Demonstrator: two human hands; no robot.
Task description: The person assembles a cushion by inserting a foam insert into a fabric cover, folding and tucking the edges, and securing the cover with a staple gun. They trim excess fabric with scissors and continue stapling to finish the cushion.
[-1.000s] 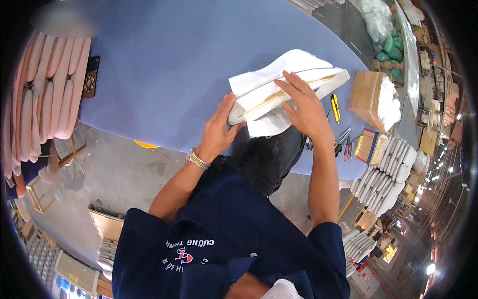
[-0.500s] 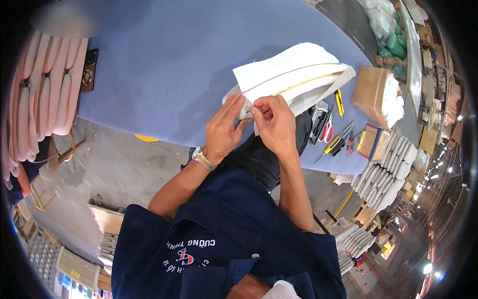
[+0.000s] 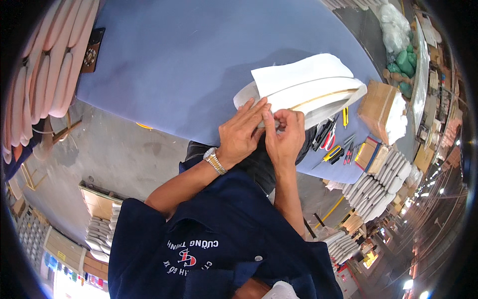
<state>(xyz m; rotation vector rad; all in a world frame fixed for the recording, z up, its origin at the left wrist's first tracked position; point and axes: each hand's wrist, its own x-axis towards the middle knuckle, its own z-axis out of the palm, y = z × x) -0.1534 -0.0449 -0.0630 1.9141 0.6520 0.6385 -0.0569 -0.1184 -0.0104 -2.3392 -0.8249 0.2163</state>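
Observation:
A curved, padded panel covered in pale fabric [image 3: 313,92], with loose white cloth on top and a tan strip along its length, rests at the near edge of the blue table. At its near left end, my left hand [image 3: 242,134] presses fingers flat on the cover, with the thumb lower down toward the edge. My right hand [image 3: 284,137] is closed beside it, thumb against the cloth edge and fingers curled, pinching the cover. The fingertips of both hands nearly meet. What lies under them is hidden.
On the blue table [image 3: 164,65], right of the panel, lie a yellow cutter [image 3: 345,117], red-handled scissors [image 3: 328,141], a yellow-and-black screwdriver [image 3: 331,153] and pliers [image 3: 348,153]. Beyond stands a cardboard box [image 3: 377,107] with white stuffing. Pinkish cushions [image 3: 62,79] are stacked at left.
The panel and both hands sit a little lower and further right in view, which has also shifted. My right thumb has come up against the left fingertips. Both hands stay on the same end.

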